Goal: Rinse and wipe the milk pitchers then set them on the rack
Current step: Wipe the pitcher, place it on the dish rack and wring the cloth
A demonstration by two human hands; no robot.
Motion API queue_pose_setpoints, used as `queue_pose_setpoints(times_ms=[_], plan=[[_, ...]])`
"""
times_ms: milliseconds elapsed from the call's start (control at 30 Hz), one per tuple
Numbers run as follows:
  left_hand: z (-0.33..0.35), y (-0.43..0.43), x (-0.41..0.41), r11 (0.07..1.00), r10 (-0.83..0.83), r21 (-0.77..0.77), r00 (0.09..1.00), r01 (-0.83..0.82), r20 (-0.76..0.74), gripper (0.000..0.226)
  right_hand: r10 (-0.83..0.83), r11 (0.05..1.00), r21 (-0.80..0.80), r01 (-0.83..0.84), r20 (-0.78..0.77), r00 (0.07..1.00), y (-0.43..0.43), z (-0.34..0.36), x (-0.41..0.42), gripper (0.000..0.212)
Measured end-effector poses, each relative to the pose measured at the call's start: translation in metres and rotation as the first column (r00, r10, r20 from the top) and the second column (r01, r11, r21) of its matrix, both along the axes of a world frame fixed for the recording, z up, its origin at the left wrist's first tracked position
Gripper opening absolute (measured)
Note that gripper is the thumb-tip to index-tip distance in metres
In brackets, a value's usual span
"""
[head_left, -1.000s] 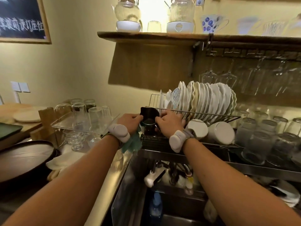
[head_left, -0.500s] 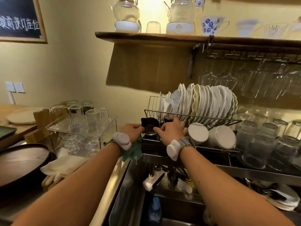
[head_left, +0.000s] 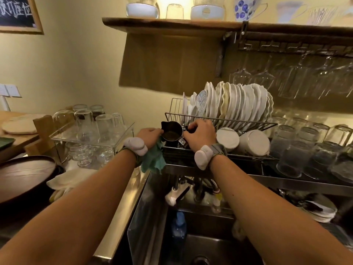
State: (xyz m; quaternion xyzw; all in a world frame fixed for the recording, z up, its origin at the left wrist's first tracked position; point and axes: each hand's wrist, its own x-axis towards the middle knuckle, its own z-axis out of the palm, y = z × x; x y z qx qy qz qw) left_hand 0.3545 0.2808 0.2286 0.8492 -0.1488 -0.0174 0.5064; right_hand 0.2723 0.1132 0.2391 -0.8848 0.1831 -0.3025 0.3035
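Left hand (head_left: 150, 137): I read it as closed. The fingers are curled around a green cloth (head_left: 153, 159), which hangs below the palm, and the knuckles lie against the left wall of the milk pitcher (head_left: 172, 131).
Right hand (head_left: 200, 133): the fingers are curled down and grip the pitcher on its right side. The handle is hidden under them, so I cannot tell the exact hold.
Wrists: each carries a grey band with a pale pod.
Milk pitcher: dark metal, upright with its mouth up and its spout to the left. It sits between the two hands at the left end of the rack's lower tier.
Dish rack (head_left: 248, 124): a wire frame. The upper tier is packed with white plates (head_left: 238, 104) standing on edge, just behind the pitcher.
Bowls (head_left: 254, 142): two white ones are tipped on their sides on the lower tier, just right of the right hand.
Glasses, right (head_left: 305, 150): rows of upturned tumblers beyond the bowls.
Glasses, left (head_left: 91, 127): more upturned glasses on a clear tray on the counter.
Sink (head_left: 210, 245): a steel basin below the forearms. A blue bottle (head_left: 178, 224) stands at its back.
Shelf (head_left: 191, 25): a wooden shelf overhead that carries cups. Stemmed glasses (head_left: 286, 77) hang beneath it.
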Motion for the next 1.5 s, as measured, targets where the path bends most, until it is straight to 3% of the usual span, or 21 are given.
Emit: queue_pose_setpoints(times_ms=[200, 333, 433, 533, 667, 700, 867, 933, 1000, 1100, 1200, 1300, 1400, 1500], plan=[[0.001, 0.008, -0.007, 0.996, 0.091, -0.022, 0.996, -0.091, -0.002, 0.041, 0.025, 0.997, 0.066, -0.027, 0.039, 0.999, 0.003, -0.002, -0.012, 0.015], [-0.002, 0.029, -0.023, 0.990, 0.126, -0.066, 0.991, -0.122, 0.053, 0.053, 0.210, 0.944, 0.238, -0.226, 0.091, 0.973, 0.019, 0.001, -0.022, 0.011], [-0.007, 0.046, -0.032, 0.989, 0.017, -0.145, 1.000, -0.014, 0.021, 0.048, 0.448, 0.786, 0.485, -0.383, -0.020, 0.894, 0.041, -0.004, -0.028, 0.013], [-0.010, 0.064, -0.043, 0.897, -0.199, -0.421, 0.973, 0.132, -0.120, 0.021, 0.546, 0.641, 0.699, -0.316, -0.127, 0.828, 0.059, -0.016, -0.031, 0.024], [-0.025, 0.086, -0.055, 0.818, -0.320, -0.556, 0.920, 0.147, -0.228, 0.011, 0.648, 0.323, 0.876, -0.359, 0.072, 0.758, 0.064, -0.035, -0.033, 0.034], [-0.030, 0.090, -0.057, 0.811, -0.318, -0.571, 0.916, 0.128, -0.245, 0.012, 0.661, 0.292, 0.872, -0.392, 0.112, 0.742, 0.063, -0.039, -0.032, 0.033], [-0.045, 0.092, -0.069, 0.862, -0.026, -0.500, 0.979, -0.082, -0.205, 0.019, 0.660, 0.365, 0.797, -0.482, 0.144, 0.738, 0.061, -0.042, -0.025, 0.014], [-0.045, 0.088, -0.076, 0.851, -0.055, -0.521, 0.975, -0.068, -0.217, 0.021, 0.644, 0.387, 0.791, -0.473, 0.135, 0.753, 0.060, -0.040, -0.023, 0.017], [-0.043, 0.085, -0.082, 0.858, -0.157, -0.514, 0.958, 0.011, -0.241, 0.038, 0.646, 0.395, 0.787, -0.473, 0.128, 0.753, 0.060, -0.039, -0.020, 0.021], [-0.038, 0.077, -0.092, 0.907, -0.222, -0.402, 0.955, 0.129, -0.196, 0.063, 0.684, 0.296, 0.819, -0.491, 0.176, 0.708, 0.064, -0.037, -0.024, 0.017], [-0.036, 0.072, -0.099, 0.925, -0.179, -0.357, 0.978, 0.129, -0.109, 0.090, 0.733, 0.242, 0.826, -0.509, 0.189, 0.653, 0.065, -0.032, -0.034, 0.026], [-0.034, 0.076, -0.101, 0.919, -0.160, -0.376, 0.984, 0.118, -0.081, 0.075, 0.743, 0.144, 0.857, -0.495, 0.236, 0.626, 0.063, -0.028, -0.038, 0.035], [-0.030, 0.081, -0.098, 0.912, -0.169, -0.391, 0.983, 0.128, -0.074, 0.036, 0.753, 0.073, 0.853, -0.516, 0.293, 0.590, 0.059, -0.025, -0.041, 0.031], [-0.022, 0.084, -0.098, 0.907, -0.190, -0.394, 0.979, 0.149, -0.068, 0.027, 0.727, 0.217, 0.787, -0.578, 0.265, 0.633, 0.059, -0.026, -0.036, 0.019]])
